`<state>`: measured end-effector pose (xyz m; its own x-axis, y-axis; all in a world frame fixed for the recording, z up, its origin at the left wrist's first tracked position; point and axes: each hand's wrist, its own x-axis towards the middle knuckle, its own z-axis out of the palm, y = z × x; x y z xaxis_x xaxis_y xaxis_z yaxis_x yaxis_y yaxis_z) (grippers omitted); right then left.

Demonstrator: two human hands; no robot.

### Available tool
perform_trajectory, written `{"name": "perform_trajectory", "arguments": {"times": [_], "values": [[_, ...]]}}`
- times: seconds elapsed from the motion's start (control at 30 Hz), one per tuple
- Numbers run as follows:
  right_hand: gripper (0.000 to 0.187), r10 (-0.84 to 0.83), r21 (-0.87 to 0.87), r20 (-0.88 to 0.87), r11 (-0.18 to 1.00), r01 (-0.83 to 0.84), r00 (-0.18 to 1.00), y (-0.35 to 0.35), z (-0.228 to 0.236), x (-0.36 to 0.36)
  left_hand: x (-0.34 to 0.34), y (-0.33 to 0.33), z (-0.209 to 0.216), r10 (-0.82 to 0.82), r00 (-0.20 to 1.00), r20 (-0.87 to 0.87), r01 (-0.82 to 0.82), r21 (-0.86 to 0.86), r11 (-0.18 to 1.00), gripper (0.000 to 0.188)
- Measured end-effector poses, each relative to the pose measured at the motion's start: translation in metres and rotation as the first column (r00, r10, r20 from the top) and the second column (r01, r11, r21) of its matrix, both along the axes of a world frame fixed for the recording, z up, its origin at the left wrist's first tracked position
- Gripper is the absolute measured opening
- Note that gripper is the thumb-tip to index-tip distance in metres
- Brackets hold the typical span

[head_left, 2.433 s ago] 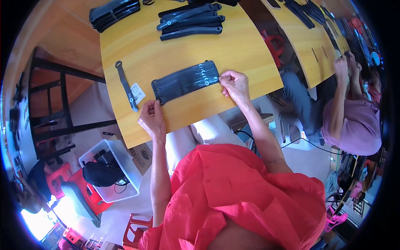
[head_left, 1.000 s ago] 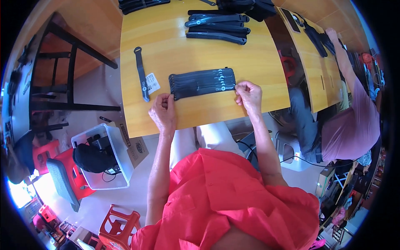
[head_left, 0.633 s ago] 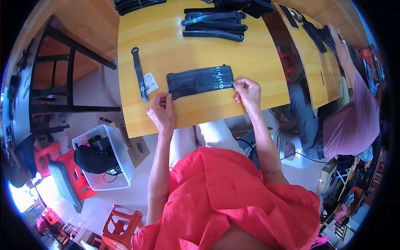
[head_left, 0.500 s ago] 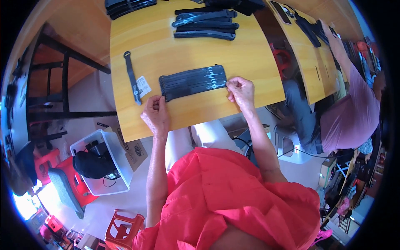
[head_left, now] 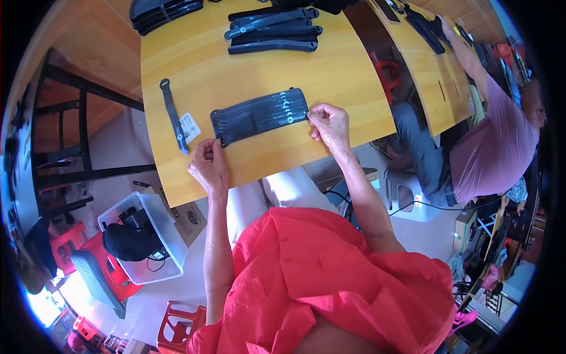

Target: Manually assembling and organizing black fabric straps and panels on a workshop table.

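Several black fabric straps (head_left: 256, 117) lie side by side as a flat band on the wooden table (head_left: 206, 59), white print near their right ends. My left hand (head_left: 210, 171) is closed in a pinch at the band's near left corner, by the small loop ends. At the near right corner, my right hand (head_left: 330, 127) pinches the edge of the nearest strap between thumb and forefinger. Left of the band lies a single black strap (head_left: 172, 109) with a looped end, partly over a white printed label (head_left: 189, 126).
Stacked black straps (head_left: 273, 40) sit farther back, with another black bundle (head_left: 165, 12) at the far left. A co-worker (head_left: 492, 138) reaches over a second table at right. A clear plastic bin (head_left: 174, 259) and a red stool (head_left: 177, 324) stand on the floor at left.
The whole view has shifted slightly, so the table and straps sit farther left in the picture. Both hands keep their places at the band's corners.
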<state>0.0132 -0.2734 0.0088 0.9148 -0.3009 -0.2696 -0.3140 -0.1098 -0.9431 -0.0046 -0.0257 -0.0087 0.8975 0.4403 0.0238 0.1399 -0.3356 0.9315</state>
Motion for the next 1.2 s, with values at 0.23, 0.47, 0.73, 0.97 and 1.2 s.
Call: {"name": "perform_trajectory", "arguments": {"times": [0.23, 0.47, 0.73, 0.97, 1.2], "values": [[0.007, 0.0, 0.0, -0.006, 1.0, 0.0, 1.0, 0.0005, -0.0005, 0.0006, -0.0008, 0.0007, 0.0012, -0.005, 1.0, -0.007, 0.004, -0.036, 0.999, 0.011], [0.006, -0.004, -0.004, 0.001, 1.0, 0.004, 1.0, 0.0011, -0.0004, 0.0004, -0.0003, 0.0005, 0.0022, 0.001, 1.0, 0.007, -0.001, 0.014, 1.0, 0.01], [0.006, -0.014, 0.008, -0.003, 1.0, 0.014, 1.0, 0.001, -0.0038, 0.0011, -0.0001, -0.001, 0.0066, 0.007, 1.0, -0.012, -0.007, 0.043, 0.999, 0.01], [0.007, -0.024, 0.004, 0.017, 1.0, 0.024, 1.0, 0.0015, -0.0011, 0.0015, 0.0, 0.0004, 0.0006, 0.007, 1.0, -0.011, -0.006, 0.009, 1.0, 0.01], [0.008, -0.025, 0.002, -0.012, 1.0, 0.025, 1.0, 0.0023, 0.0011, 0.0024, -0.0006, 0.0005, 0.0022, 0.007, 1.0, -0.009, -0.006, 0.023, 1.0, 0.01]]}}
